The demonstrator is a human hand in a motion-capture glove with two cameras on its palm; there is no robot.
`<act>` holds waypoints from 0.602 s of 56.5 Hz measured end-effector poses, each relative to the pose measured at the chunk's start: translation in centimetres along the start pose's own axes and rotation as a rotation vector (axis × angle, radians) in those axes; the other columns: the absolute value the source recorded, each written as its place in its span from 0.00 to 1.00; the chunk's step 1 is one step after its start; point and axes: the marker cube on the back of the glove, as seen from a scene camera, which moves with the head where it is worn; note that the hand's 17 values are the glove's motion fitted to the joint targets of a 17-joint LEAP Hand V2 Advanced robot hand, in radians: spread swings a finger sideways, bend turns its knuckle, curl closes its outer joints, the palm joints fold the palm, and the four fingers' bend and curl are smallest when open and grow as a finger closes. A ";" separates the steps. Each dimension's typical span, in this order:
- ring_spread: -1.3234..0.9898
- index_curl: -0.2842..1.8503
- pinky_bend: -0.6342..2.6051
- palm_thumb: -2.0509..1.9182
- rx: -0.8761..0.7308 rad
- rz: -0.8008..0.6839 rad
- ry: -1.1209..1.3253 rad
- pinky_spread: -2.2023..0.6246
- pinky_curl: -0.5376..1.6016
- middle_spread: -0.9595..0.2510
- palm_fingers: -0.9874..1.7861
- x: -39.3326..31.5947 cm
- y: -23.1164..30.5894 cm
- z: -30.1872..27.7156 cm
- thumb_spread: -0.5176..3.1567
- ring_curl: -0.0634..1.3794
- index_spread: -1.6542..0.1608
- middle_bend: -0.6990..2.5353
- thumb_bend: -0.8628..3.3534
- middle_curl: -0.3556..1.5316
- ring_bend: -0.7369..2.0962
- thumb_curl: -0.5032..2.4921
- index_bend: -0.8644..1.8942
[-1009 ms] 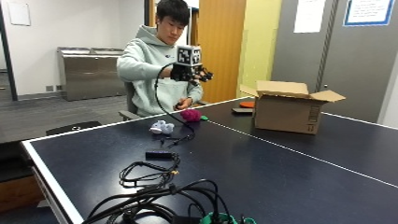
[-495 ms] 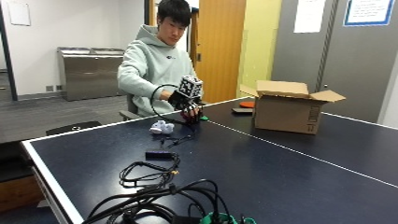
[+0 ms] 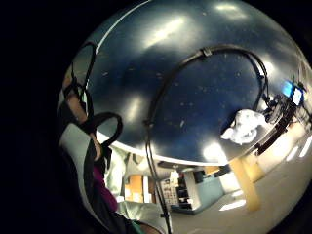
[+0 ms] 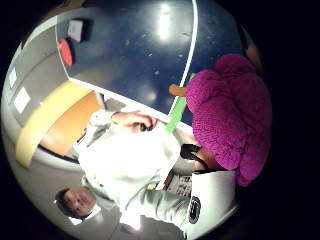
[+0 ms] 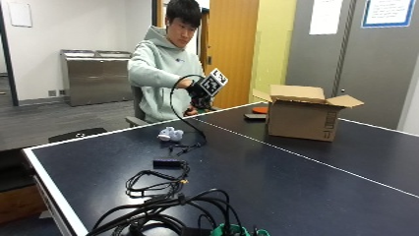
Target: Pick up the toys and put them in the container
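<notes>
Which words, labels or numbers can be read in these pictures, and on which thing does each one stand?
None can be read.
Blue-framed notice on the wall: text too small.
White paper on the wall: blurred.
Cardboard box: dark marks on its side, not legible.
White paper on the far wall: blank or too faint to tell.

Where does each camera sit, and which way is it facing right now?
Outside view: across the dark blue table, facing the seated person, gloved right hand raised.
Thumb-side palm view: looks at the magenta knitted toy by the palm; sleeve and torso show.
Little-finger-side palm view: looks down at the table; straps show.
Shared: small white toy.
</notes>
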 end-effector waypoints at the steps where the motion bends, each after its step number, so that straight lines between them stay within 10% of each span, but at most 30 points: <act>1: 0.40 0.18 0.48 0.69 0.015 0.021 0.002 0.63 0.43 0.55 0.76 0.2 0.0 -1.1 0.35 0.39 0.76 0.45 0.24 0.48 0.64 0.40 0.43; 34: 0.41 0.26 0.51 0.68 0.651 -0.314 -0.009 0.63 0.47 0.57 0.73 -14.7 -0.6 -28.8 0.23 0.45 0.72 0.49 0.24 0.58 0.68 0.49 0.55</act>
